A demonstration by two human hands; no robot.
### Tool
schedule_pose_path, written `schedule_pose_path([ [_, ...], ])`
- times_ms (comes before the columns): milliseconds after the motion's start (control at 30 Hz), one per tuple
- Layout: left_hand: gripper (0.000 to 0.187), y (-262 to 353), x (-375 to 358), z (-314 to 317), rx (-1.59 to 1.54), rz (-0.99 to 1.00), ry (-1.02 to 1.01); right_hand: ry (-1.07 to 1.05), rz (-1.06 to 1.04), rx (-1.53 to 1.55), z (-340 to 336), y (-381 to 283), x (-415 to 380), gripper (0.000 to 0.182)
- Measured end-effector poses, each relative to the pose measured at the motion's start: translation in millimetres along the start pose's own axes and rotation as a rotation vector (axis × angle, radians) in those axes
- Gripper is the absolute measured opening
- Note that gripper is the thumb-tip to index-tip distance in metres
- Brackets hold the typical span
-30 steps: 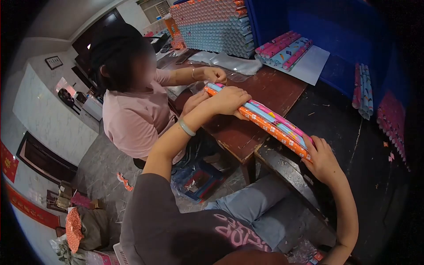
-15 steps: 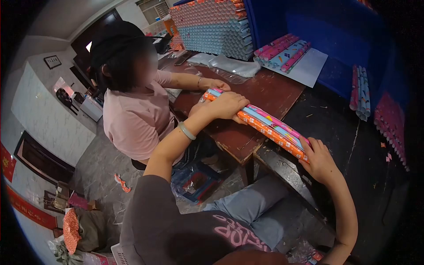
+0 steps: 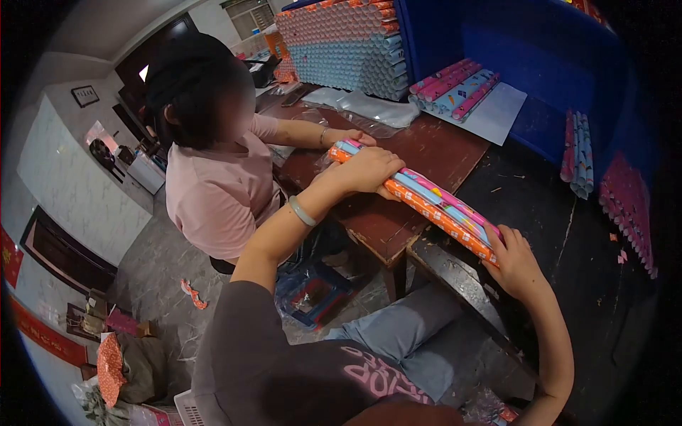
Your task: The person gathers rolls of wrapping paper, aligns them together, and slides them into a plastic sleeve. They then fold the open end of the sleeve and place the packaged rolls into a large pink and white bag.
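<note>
pink lettering on dark shirt (image 3: pixel 376 373) near bottom edge, upside down and cut off, not readable, framed wall sign (image 3: pixel 85 95) with dark characters too small to read, no other legible text, labels or numbers

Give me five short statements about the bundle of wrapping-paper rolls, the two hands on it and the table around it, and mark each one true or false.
1. The left hand lies over the far part of the bundle of rolls. True.
2. The right hand is at the near end of the bundle. True.
3. The bundle stands upright on the floor. False: it lies lengthwise across the brown table and the dark bench edge.
4. The person in the pink shirt is reaching toward the far end of the bundle. True.
5. The stacked rolls at the back of the table are all green. False: they show orange-pink ends above and light blue ends below.
</note>
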State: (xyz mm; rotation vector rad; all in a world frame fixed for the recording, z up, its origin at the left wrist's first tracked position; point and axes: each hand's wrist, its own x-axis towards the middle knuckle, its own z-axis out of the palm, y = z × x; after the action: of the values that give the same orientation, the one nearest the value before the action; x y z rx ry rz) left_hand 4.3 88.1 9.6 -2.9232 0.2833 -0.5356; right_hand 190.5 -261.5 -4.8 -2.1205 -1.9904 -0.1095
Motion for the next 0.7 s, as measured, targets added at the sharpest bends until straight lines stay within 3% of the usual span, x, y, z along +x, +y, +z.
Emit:
schedule_pose_path([
  [133,0.055,2,9,-6,0.024,0.076,0.087,0.019,0.001,-0.029,-5,0,-6,0.068],
  [400,0.057,7,10,-21,0.040,0.010,-0.024,0.084,-0.027,-0.053,2,1,-8,0.069],
  [500,0.062,10,14,-18,0.047,0.071,0.010,0.056,-0.018,-0.049,-3,2,-15,0.069],
  [700,0.068,62,30,12,0.031,0.083,0.098,-0.048,0.043,-0.078,-25,10,-70,0.070],
])
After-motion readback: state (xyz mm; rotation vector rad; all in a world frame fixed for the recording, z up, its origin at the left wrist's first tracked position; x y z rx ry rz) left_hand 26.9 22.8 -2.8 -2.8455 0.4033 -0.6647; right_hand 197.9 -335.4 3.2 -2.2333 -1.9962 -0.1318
